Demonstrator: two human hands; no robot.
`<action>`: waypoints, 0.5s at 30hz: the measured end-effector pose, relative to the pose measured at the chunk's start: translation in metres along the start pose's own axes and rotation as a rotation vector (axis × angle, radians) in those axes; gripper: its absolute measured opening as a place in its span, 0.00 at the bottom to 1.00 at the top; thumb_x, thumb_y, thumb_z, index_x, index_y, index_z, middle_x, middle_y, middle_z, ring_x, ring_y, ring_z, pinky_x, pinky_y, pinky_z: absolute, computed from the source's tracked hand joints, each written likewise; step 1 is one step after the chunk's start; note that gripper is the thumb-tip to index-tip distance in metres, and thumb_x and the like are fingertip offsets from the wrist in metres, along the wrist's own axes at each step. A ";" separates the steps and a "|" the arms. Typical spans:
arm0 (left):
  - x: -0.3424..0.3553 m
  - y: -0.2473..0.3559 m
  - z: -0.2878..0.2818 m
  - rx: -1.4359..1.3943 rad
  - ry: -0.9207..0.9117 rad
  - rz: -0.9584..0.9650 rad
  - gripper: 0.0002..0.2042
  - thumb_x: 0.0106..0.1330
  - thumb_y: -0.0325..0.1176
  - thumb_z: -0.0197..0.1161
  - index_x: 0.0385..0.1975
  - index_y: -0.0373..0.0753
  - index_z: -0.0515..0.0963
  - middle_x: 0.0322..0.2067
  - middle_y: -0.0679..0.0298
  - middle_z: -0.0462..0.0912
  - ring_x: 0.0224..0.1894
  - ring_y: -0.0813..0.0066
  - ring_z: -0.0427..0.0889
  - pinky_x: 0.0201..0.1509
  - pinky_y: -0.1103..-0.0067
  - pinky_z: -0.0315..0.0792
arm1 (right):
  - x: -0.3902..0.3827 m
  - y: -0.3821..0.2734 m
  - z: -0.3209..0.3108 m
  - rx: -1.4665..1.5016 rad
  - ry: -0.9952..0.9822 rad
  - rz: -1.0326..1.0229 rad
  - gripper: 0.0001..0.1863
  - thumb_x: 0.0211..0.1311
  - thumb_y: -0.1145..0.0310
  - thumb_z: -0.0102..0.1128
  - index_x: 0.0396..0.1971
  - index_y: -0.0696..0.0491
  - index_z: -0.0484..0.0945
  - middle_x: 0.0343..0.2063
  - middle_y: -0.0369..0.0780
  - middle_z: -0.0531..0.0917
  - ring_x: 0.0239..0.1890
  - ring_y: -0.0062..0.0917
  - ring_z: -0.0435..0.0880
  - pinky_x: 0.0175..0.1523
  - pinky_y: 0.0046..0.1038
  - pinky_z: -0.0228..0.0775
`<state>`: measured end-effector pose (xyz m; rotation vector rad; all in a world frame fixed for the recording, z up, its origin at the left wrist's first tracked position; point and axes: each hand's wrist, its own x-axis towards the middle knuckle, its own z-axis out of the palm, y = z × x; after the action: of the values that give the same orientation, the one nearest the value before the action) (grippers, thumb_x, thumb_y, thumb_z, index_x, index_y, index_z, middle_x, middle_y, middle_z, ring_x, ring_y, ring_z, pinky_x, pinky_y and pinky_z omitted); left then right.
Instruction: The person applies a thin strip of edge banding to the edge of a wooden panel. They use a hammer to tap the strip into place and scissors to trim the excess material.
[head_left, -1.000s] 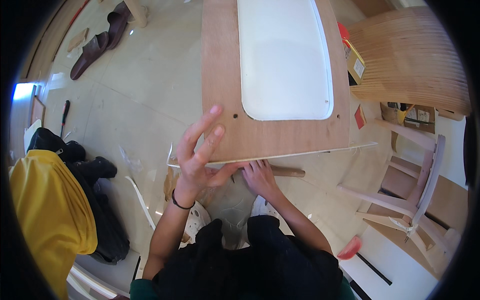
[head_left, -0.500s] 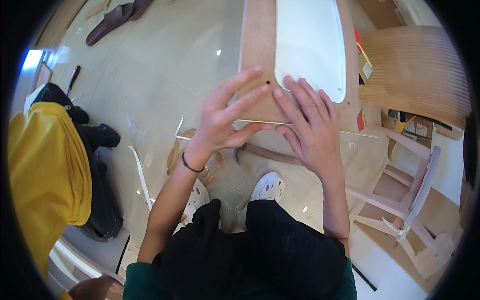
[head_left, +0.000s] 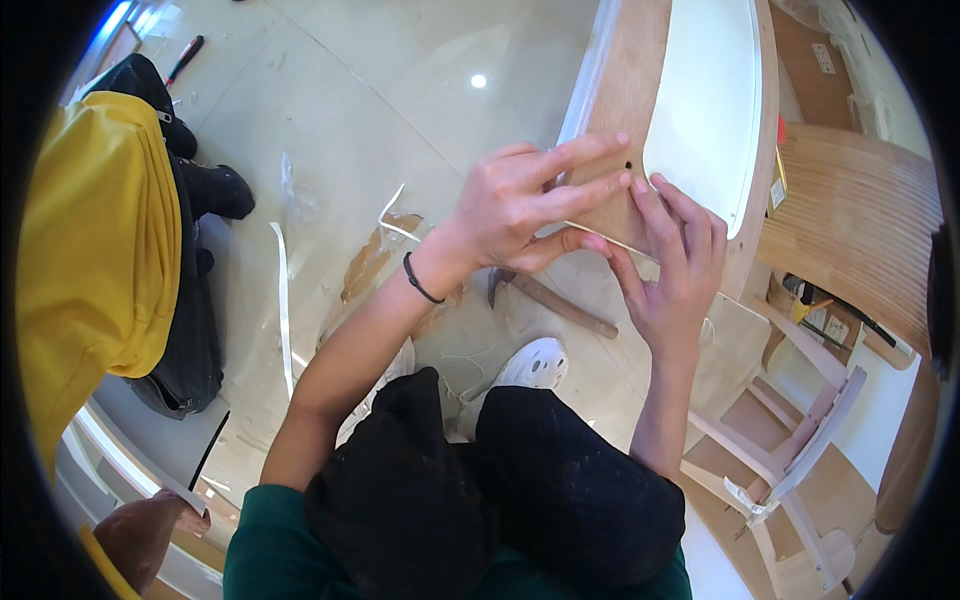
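Observation:
A wooden board (head_left: 608, 100) with a white inset panel (head_left: 700, 110) and a small dark hole extends toward the top of the view. My left hand (head_left: 520, 210) grips its near edge, fingers over the top beside the hole and thumb along the edge. My right hand (head_left: 668, 270) holds the same edge just to the right, fingertips on top near the panel's corner and thumb close to my left thumb. A wooden-handled hammer (head_left: 555, 300) lies on the floor below.
At left are a yellow cloth (head_left: 95, 260) over a black bag and a red-black screwdriver (head_left: 185, 58). White strips (head_left: 282, 300) and wrapping lie on the floor. At right stand a curved wooden piece (head_left: 850, 230) and a pale chair frame (head_left: 800, 450).
My right hand has come up from beneath the edge onto the board's top beside my left. The board and both hands now sit farther right in view, as the camera view has shifted.

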<state>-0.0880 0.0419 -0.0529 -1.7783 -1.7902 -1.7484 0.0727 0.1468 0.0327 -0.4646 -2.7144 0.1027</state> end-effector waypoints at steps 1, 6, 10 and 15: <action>0.000 0.001 -0.001 0.001 -0.007 -0.004 0.22 0.57 0.47 0.68 0.51 0.48 0.81 0.58 0.63 0.78 0.28 0.73 0.80 0.31 0.79 0.72 | 0.000 0.000 0.000 0.004 -0.006 -0.002 0.32 0.47 0.55 0.73 0.56 0.43 0.78 0.51 0.34 0.79 0.46 0.31 0.74 0.54 0.33 0.66; 0.010 0.002 -0.014 -0.176 -0.038 -0.049 0.19 0.68 0.45 0.58 0.53 0.45 0.80 0.58 0.59 0.78 0.29 0.72 0.81 0.35 0.78 0.74 | 0.000 0.000 -0.007 0.046 -0.018 0.044 0.32 0.46 0.53 0.73 0.54 0.45 0.79 0.50 0.34 0.80 0.46 0.33 0.75 0.53 0.33 0.67; 0.014 0.017 -0.030 -0.347 0.085 -0.266 0.20 0.69 0.43 0.57 0.56 0.39 0.77 0.56 0.56 0.78 0.34 0.69 0.82 0.42 0.77 0.75 | -0.001 0.002 -0.009 0.126 0.066 0.068 0.32 0.43 0.51 0.75 0.50 0.49 0.79 0.48 0.35 0.80 0.45 0.34 0.76 0.51 0.32 0.69; 0.006 0.043 -0.039 -0.091 -0.046 -0.268 0.26 0.63 0.36 0.68 0.60 0.39 0.72 0.55 0.57 0.78 0.39 0.69 0.83 0.46 0.76 0.74 | -0.002 0.001 -0.007 0.107 0.110 0.090 0.32 0.41 0.51 0.75 0.48 0.50 0.79 0.41 0.36 0.80 0.43 0.32 0.77 0.48 0.33 0.70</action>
<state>-0.0835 0.0045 -0.0089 -1.6891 -2.0837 -1.9252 0.0776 0.1473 0.0387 -0.5445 -2.5655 0.2390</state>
